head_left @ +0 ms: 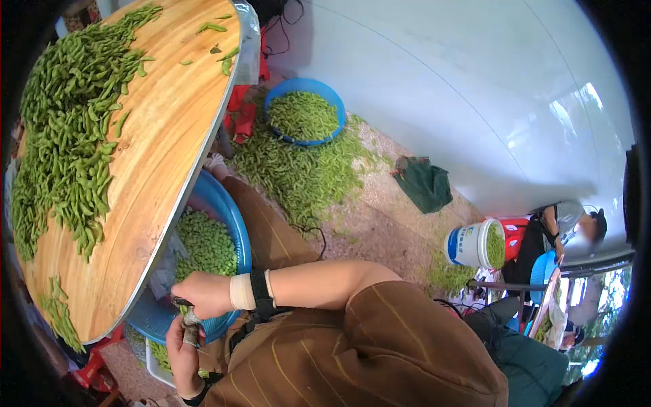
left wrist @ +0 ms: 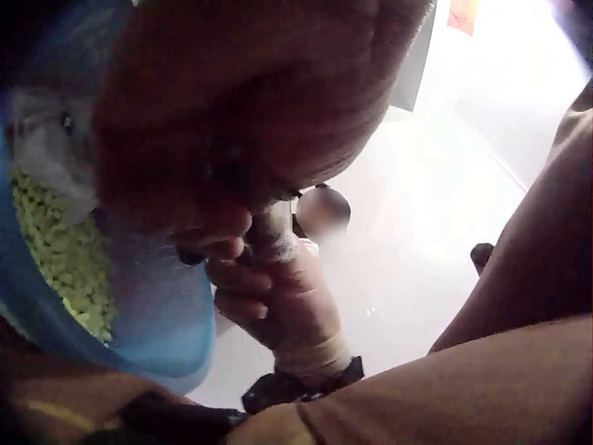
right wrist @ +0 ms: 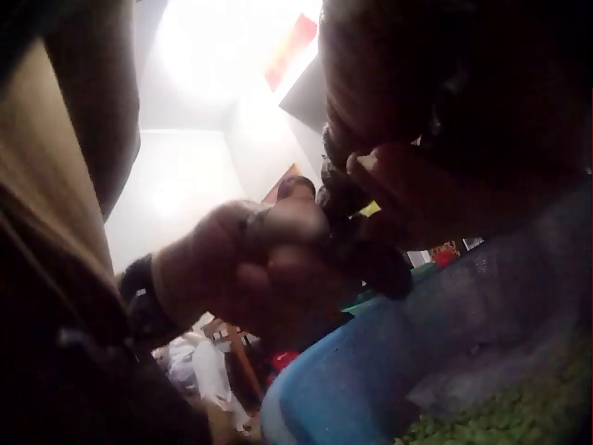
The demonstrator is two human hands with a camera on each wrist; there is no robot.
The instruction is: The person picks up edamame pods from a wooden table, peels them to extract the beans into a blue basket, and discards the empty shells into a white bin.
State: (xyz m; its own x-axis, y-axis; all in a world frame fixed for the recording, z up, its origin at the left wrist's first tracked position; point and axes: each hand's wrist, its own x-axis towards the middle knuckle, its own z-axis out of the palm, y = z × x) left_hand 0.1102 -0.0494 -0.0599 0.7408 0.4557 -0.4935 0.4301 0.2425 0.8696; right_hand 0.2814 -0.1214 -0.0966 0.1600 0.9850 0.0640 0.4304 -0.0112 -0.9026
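1. Bean pod (head_left: 184,310), or so that scrap of green looked, and there it was in the head view: caught between the fingertips, above the near edge of the blue tub (head_left: 246,237)! The right hand (head_left: 207,295) pinched it, and the left hand (head_left: 180,353) gripped it too with curled fingers. Pale tape (head_left: 192,333) wrapped a finger, probably as a guard against wear.

2. On to the containers, same view! The tub sat tight by the lap with shelled beans (head_left: 207,247) inside, presumably so that anything dropped landed there. Darker pods (head_left: 68,129) covered the wooden table (head_left: 169,102), seemingly laid out within reach. Down on the floor, a blue basin (head_left: 341,112) brimmed with paler pods (head_left: 303,115), perhaps spent shells, beside a loose heap (head_left: 291,169). Further off, a white bucket (head_left: 462,245) held more green, and so did a white tray (head_left: 158,371), partly hidden.

3. Over to the left wrist view: hands together, fingers bent, tub and beans right alongside, but shadow swallowed the pod.

4. And the right wrist view: a yellow-green glint between the fingers, likely that same pod! Beans lay in the tub below; the exact finger hold was too dark to tell.
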